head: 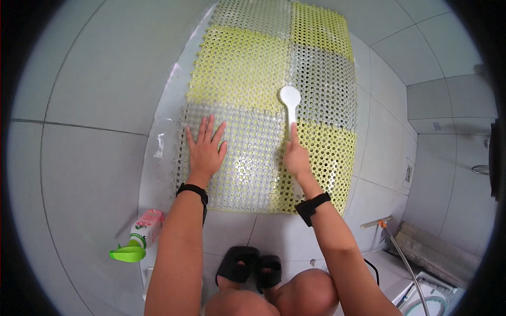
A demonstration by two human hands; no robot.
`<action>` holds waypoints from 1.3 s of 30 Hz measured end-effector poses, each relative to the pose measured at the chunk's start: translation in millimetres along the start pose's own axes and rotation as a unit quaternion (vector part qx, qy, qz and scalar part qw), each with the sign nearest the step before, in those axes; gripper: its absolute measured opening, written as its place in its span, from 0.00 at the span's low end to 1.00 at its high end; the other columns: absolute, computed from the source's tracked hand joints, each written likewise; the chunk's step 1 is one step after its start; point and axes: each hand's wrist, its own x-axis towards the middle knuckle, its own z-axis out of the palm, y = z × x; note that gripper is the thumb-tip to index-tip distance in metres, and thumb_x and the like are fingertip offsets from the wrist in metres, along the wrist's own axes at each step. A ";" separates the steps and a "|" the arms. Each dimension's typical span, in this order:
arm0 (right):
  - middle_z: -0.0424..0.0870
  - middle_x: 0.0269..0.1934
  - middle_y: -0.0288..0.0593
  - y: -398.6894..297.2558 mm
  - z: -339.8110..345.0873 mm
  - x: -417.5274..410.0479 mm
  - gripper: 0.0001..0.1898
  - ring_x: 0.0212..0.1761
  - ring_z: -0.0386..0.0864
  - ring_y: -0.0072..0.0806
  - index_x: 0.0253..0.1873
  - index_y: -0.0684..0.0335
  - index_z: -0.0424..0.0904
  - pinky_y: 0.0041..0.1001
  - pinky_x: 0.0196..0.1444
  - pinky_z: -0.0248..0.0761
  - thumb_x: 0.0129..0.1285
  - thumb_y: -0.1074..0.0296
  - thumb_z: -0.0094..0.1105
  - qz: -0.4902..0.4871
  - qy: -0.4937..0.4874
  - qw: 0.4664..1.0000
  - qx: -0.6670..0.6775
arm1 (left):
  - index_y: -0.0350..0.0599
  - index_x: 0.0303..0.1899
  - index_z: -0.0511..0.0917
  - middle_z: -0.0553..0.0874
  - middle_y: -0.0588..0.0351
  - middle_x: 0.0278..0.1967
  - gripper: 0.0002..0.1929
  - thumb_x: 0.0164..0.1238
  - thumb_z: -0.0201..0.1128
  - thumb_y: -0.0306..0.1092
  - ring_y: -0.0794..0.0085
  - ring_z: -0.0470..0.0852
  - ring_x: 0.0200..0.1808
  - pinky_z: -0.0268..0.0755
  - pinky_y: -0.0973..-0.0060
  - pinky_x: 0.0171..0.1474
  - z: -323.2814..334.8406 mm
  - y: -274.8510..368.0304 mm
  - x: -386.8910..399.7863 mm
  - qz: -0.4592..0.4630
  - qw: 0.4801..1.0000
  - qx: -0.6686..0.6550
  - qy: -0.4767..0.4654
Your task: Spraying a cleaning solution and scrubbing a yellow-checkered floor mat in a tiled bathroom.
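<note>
A plastic bath mat [239, 65] with rows of holes lies on the tiled floor before me. Its squares alternate between yellow-green and clear grey, and its surface looks wet. My left hand [206, 154] rests flat on a clear square at the near left, fingers spread, holding nothing. In my right hand [297, 157] is the handle of a white round-headed brush [290, 96], with my index finger stretched along it. The brush head lies over the middle of the mat, its underside hidden from view. Black bands circle both wrists.
A white and pink spray bottle [148, 227] with a green trigger head stands left of my left forearm. Black slippers [238, 265] are on my feet. To the right are a floor squeegee [377, 222], a metal drain cover [408, 173] and a hose [409, 264]. Tiled walls rise on both sides.
</note>
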 end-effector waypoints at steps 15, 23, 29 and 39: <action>0.81 0.32 0.63 -5.3 -2.0 9.0 0.40 0.31 0.80 0.55 0.76 0.46 0.36 0.43 0.38 0.73 0.66 0.70 0.50 0.023 -0.028 0.994 0.100 | 0.64 0.69 0.61 0.52 0.57 0.74 0.28 0.68 0.53 0.47 0.65 0.49 0.75 0.34 0.38 0.70 5.8 5.4 0.7 -0.005 1.000 -0.011 0.001; 0.82 0.29 0.53 15.7 -7.4 -43.8 0.44 0.27 0.81 0.44 0.76 0.46 0.38 0.36 0.31 0.73 0.62 0.73 0.58 -0.002 0.049 0.999 -0.002 | 0.65 0.69 0.62 0.54 0.56 0.74 0.27 0.68 0.52 0.48 0.64 0.51 0.74 0.36 0.37 0.70 -3.3 -7.9 -4.3 -0.010 1.000 -0.018 0.010; 0.81 0.32 0.49 -3.7 -17.5 9.3 0.32 0.24 0.79 0.41 0.74 0.40 0.52 0.37 0.26 0.75 0.67 0.64 0.53 -0.226 0.093 0.961 -0.127 | 0.65 0.69 0.62 0.54 0.56 0.74 0.27 0.69 0.52 0.49 0.64 0.50 0.74 0.35 0.37 0.70 0.0 3.2 5.3 -0.013 0.999 -0.039 -0.006; 0.84 0.31 0.52 -163.5 3.8 99.0 0.36 0.35 0.84 0.48 0.74 0.38 0.52 0.42 0.39 0.78 0.62 0.72 0.48 -0.238 -0.023 0.944 -0.225 | 0.66 0.68 0.64 0.55 0.58 0.73 0.26 0.68 0.51 0.49 0.66 0.51 0.74 0.35 0.37 0.70 -11.1 -4.4 0.6 -0.025 0.999 -0.044 -0.014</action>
